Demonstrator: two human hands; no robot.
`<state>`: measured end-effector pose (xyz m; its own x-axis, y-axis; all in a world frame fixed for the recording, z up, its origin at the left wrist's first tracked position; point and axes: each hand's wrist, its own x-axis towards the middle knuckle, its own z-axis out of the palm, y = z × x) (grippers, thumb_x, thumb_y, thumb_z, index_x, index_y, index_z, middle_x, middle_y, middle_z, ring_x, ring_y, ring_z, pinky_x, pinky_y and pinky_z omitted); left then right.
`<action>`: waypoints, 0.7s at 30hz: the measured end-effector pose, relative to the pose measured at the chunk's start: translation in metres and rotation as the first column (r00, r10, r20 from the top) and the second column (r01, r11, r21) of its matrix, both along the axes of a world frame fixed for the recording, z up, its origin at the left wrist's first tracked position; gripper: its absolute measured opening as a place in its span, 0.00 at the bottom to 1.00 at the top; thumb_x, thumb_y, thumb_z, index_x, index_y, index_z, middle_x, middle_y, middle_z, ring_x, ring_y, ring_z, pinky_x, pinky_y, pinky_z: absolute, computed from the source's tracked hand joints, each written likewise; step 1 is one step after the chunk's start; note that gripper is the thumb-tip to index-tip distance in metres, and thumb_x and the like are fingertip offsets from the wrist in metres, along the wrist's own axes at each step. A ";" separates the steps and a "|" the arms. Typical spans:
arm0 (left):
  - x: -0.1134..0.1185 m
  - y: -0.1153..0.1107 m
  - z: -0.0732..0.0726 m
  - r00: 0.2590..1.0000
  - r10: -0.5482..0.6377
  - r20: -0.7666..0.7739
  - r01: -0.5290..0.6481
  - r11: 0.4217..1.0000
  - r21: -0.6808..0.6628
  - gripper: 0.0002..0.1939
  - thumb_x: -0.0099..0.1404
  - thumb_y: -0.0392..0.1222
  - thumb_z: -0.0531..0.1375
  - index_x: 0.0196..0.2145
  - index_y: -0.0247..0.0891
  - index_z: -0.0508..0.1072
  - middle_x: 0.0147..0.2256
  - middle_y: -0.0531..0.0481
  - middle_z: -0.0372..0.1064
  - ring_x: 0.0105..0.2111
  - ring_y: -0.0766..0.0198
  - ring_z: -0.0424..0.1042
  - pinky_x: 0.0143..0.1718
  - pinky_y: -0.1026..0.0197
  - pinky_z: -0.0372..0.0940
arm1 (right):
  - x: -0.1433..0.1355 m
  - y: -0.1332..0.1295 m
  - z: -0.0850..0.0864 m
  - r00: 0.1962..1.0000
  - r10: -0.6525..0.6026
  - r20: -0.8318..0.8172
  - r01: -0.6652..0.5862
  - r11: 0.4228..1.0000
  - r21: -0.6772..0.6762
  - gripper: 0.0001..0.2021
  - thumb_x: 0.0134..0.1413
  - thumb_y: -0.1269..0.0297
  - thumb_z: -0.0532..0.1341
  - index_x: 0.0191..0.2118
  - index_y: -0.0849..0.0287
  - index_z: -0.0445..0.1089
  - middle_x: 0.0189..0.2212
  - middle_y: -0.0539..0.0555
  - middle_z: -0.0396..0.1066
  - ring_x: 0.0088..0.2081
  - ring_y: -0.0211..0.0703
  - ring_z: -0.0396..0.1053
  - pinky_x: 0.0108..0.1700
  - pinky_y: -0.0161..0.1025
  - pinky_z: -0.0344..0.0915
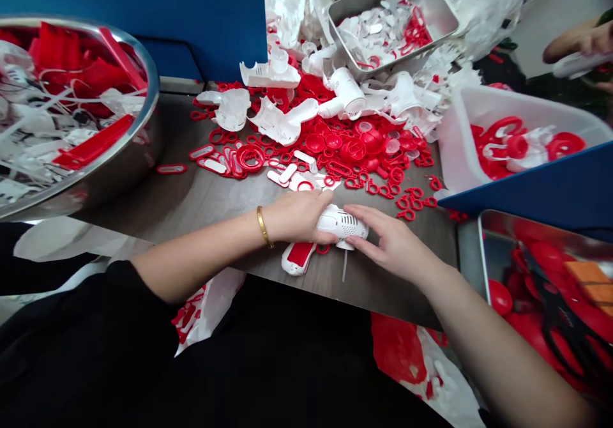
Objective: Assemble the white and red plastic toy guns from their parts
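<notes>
Over the near part of the table, both hands hold a white plastic housing [342, 222] with slots and small round holes, shaped like a small hair dryer's body. My left hand [301, 216], with a gold bracelet at the wrist, closes on its left end. From the right, my right hand [395, 243] grips the other end between thumb and fingers. A white handle with a red panel [299, 257] shows just below my left hand; whether it joins the housing, I cannot tell. A thin pale strip [345, 266] points down below the housing. Red ring-shaped pieces [378, 188] lie just beyond the hands.
Red and white plastic parts [287, 121] are heaped at the back. A steel bowl [154, 89] of parts stands left, a metal tray [443, 0] behind, a clear bin [453, 137] right. Black scissors [565, 326] lie in a tray at lower right. Another person's hand [582, 38] holds a white piece.
</notes>
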<state>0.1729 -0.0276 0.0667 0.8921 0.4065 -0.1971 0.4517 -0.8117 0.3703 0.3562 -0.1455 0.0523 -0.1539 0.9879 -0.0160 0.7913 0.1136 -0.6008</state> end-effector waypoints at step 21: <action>-0.005 -0.019 0.016 0.989 0.150 -0.019 -0.140 0.956 0.259 0.28 0.62 0.64 0.51 0.41 0.32 0.67 0.38 0.38 0.73 0.39 0.47 0.73 0.37 0.55 0.65 | 0.005 -0.032 -0.022 0.844 -0.479 -0.241 0.476 0.876 -0.077 0.22 0.57 0.45 0.56 0.47 0.56 0.71 0.43 0.58 0.75 0.41 0.48 0.73 0.39 0.45 0.71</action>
